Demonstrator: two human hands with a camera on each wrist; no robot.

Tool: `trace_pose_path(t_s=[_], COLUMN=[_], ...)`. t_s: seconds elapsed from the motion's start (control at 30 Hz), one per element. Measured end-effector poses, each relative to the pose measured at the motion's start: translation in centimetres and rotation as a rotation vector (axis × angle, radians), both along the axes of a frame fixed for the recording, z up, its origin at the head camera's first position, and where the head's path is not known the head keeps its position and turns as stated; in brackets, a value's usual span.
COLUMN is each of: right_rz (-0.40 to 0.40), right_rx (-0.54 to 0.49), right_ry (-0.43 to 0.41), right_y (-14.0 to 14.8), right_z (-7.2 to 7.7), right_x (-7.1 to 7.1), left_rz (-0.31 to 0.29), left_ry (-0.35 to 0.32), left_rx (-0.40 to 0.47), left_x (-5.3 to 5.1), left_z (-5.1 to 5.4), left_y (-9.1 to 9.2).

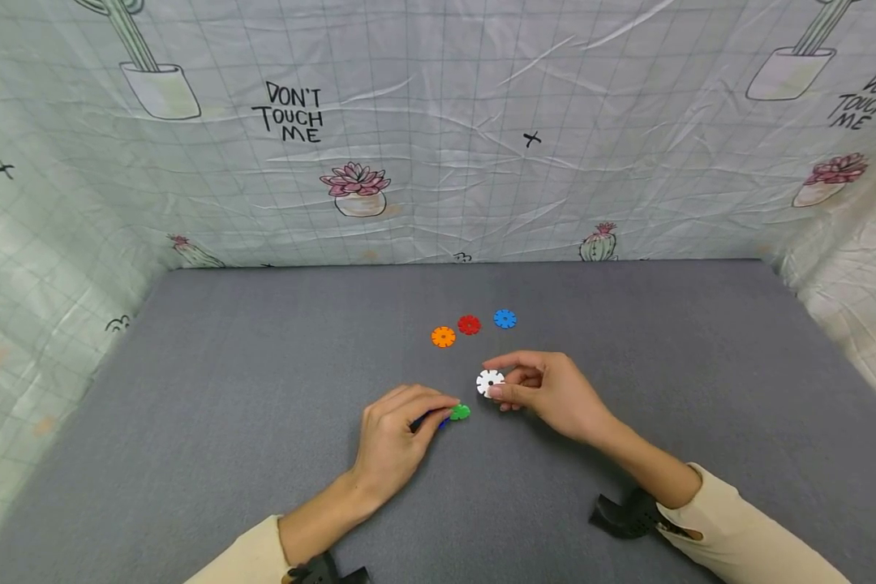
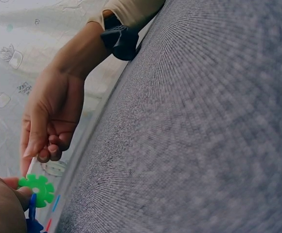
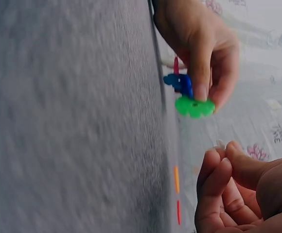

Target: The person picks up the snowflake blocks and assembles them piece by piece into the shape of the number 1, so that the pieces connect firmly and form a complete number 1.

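My left hand pinches a green notched disc between thumb and fingers. Dark blue notched pieces are joined to that disc; the fingers partly hide them in the head view. To the right, my right hand holds a white notched disc by its edge, with the thumb in front. A small gap separates the white disc from the green one. In the right wrist view, the right fingers hide most of the white disc.
Beyond the hands, an orange disc, a red disc and a light blue disc lie flat on the grey table. A printed cloth hangs behind the table and along its sides.
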State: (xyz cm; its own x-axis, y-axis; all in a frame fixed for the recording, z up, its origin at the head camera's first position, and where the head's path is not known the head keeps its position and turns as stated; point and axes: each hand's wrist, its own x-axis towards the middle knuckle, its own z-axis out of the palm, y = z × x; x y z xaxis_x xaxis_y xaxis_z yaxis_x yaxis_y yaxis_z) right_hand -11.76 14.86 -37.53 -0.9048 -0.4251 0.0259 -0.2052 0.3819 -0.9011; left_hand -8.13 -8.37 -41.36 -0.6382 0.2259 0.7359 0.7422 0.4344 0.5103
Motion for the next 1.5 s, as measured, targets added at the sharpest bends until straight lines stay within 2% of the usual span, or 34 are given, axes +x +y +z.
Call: trace_pose_path(t_s=[0.23,0.43,0.93,1.27,1.5], right_rz=[0.049,0.06,0.056,0.055,0.05], right_rx=[-0.067,-0.131,-0.171,-0.194,-0.271], right_ry=[-0.084,-0.141,-0.203,-0.168,-0.223], right_y=[-0.5,-0.9,-1.3,-1.7,-2.0], right_z=[-0.1,-0.5,-1.1,-1.5,-2.0], right_x=[1.0,1.5,1.8,1.8,1.9], left_rz=[0.004,0.007,0.014,0.023,0.046], left_ry=[-0.001,-0.003,0.001,0.014,-0.013], left_rx=[-0.002,-0.008,-0.012,-0.013,-0.033], left_x=[0.0,0.1,0.1,0.1,0.2], left_z=[-0.1,-0.1,-0.2,-0.2,0.0], left_y=[0.0,0.0,-0.1,0.0,0.0])
